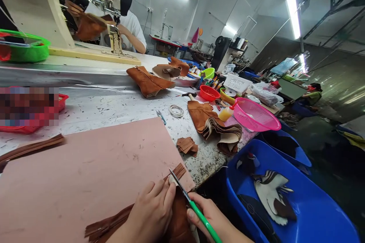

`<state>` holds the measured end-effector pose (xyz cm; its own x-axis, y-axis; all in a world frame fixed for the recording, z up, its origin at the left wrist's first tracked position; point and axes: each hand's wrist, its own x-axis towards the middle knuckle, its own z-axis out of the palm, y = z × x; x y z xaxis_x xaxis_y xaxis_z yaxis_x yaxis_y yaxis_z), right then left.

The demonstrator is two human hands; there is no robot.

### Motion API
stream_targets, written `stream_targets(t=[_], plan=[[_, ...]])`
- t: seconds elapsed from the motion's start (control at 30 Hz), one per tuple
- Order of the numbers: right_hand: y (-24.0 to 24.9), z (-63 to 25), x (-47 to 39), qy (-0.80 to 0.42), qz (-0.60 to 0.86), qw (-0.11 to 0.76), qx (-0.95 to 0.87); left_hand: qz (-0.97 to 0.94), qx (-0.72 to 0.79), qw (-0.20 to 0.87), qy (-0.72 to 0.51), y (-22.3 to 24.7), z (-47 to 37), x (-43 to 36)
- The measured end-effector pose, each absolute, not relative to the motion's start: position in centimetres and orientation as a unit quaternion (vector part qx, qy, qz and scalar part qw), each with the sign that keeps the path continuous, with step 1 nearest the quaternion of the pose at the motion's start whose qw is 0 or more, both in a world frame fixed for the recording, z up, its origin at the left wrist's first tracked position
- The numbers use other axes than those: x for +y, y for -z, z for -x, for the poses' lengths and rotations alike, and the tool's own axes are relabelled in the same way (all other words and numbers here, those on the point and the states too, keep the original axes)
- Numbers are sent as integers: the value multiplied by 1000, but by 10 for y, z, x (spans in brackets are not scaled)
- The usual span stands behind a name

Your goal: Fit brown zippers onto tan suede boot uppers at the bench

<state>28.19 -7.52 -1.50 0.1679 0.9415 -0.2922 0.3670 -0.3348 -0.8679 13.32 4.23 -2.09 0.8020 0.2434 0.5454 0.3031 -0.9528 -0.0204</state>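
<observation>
On the pink cutting board [114, 152], my left hand [154, 207] presses down with bent fingers on a brown leather piece [178, 216], beside a small pale patch at its edge. My right hand [209, 216] is closed around a green-handled tool [202, 218] with a slim, pointed metal end; whether it has one blade or two is unclear. The metal tip lies over a brown strip end [179, 171], just beyond my left fingertips. Brown zipper strips [110, 220] run under my left wrist. Part of the leather is hidden by my hands.
Brown leather scraps [187, 145] and stacked leather pieces [215, 121] lie beyond the board. A pink basket [256, 119] stands near the table's right edge, above a blue tub [308, 205]. A sewing machine [31, 7] is at the back left, with a person behind it.
</observation>
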Motion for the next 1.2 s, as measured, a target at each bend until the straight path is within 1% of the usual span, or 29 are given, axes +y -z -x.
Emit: stream_targets(t=[0.07, 0.13, 0.2, 0.23, 0.27, 0.37, 0.43, 0.5, 0.53, 0.63, 0.7, 0.77, 0.8, 0.9, 0.97, 1.07, 1.13, 1.2], plan=[[7, -289, -74, -454, 683, 368, -438, 945, -146, 60, 288, 19, -133, 43], [-6, -304, -69, -514, 660, 375, -400, 943, -143, 58, 295, 18, -134, 44], [-18, -326, -58, -580, 628, 348, -385, 944, -139, 53, 294, 18, -134, 45], [-23, -338, -51, -587, 628, 319, -399, 945, -139, 52, 291, 18, -134, 46], [-26, -350, -42, -567, 646, 287, -423, 946, -139, 54, 288, 17, -134, 46], [-29, -376, -19, -424, 739, 198, -484, 947, -138, 59, 285, 15, -134, 47], [-25, -381, -11, -329, 782, 178, -499, 950, -130, 58, 276, 14, -134, 48], [-18, -378, -14, -253, 807, 173, -505, 953, -127, 49, 272, 14, -133, 48], [-13, -374, -18, -201, 820, 157, -513, 953, -130, 40, 272, 16, -133, 49], [3, -363, -39, -49, 833, 76, -546, 948, -162, 12, 273, 22, -133, 51], [12, -361, -52, -7, 827, 55, -560, 941, -218, -17, 258, 24, -136, 53], [18, -366, -59, -26, 837, 81, -541, 928, -298, -78, 210, 19, -140, 55], [19, -371, -60, -35, 848, 89, -521, 916, -340, -125, 170, 14, -143, 56], [12, -393, -53, -39, 877, 76, -473, 870, -410, -268, 54, -5, -152, 60], [1, -404, -43, -31, 875, 65, -478, 850, -419, -316, 31, -14, -157, 63], [-18, -399, -29, -4, 860, 72, -505, 840, -417, -343, 40, -17, -160, 66], [-25, -379, -22, -22, 809, 140, -570, 834, -413, -362, 49, -15, -160, 66], [-26, -351, -17, -109, 707, 249, -653, 828, -405, -384, 58, -13, -161, 65]])
